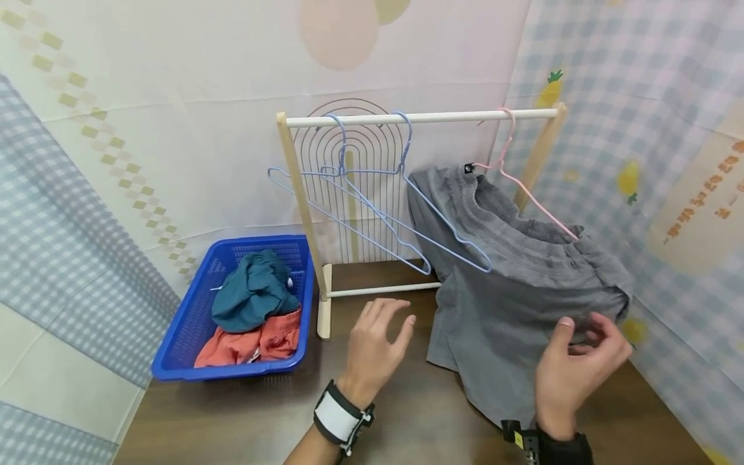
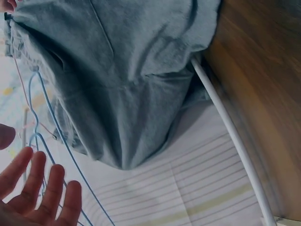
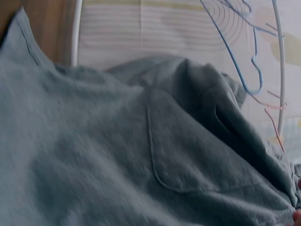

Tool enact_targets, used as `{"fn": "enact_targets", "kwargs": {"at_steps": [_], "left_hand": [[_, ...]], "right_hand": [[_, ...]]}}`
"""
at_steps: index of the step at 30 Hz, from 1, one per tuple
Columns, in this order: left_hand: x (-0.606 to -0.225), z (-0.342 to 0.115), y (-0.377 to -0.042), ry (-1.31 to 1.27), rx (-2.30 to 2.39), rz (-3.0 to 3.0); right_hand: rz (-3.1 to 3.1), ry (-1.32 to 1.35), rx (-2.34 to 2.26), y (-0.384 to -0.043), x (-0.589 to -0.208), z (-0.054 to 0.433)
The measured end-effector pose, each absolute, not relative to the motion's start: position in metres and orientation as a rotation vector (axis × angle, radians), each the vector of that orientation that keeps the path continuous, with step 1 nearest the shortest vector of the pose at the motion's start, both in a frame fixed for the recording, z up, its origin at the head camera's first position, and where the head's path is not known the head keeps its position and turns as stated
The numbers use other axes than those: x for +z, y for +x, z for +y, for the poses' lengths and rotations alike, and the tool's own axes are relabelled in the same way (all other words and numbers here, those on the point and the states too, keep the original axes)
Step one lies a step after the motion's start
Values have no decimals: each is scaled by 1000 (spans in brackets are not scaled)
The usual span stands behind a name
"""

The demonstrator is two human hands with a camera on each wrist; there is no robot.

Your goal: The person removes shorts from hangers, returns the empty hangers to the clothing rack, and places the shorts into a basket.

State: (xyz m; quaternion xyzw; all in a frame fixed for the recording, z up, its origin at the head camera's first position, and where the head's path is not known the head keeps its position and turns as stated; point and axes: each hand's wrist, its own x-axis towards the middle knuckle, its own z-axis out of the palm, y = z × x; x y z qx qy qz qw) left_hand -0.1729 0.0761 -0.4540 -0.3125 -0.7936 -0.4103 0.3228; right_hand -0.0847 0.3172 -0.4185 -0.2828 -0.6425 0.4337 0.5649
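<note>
Grey shorts (image 1: 500,303) with an elastic waistband hang from a pink hanger (image 1: 537,203) hooked on the rack's white rail (image 1: 453,117). The hanger's right arm dips into the waist opening. My right hand (image 1: 581,371) is in front of the shorts' right side, thumb and bent fingers apart; its fingertips (image 3: 297,216) show right at the waistband's end in the right wrist view. My left hand (image 1: 374,349), empty with fingers loosely bent, hovers left of the shorts, below two blue hangers (image 1: 407,174). In the left wrist view its fingers (image 2: 49,188) overlap the blue wires.
A blue basket (image 1: 168,368) stands left of the rack, holding a teal garment (image 1: 252,294) and a coral-red garment (image 1: 250,342). The rack's wooden left post (image 1: 302,206) rises beside it. Patterned cloth walls (image 1: 192,161) surround the brown table (image 1: 232,426).
</note>
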Motion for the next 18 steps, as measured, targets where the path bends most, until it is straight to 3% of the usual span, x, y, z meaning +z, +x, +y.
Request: {"fn": "enact_targets", "kwargs": {"at_steps": [9, 18], "left_hand": [[-446, 97, -168, -1040, -1020, -1938], [-434, 116, -162, -1141, -950, -1919]], "right_hand": [[-1446, -637, 814, -85, -400, 354], [-1448, -522, 1068, -99, -410, 369]]}}
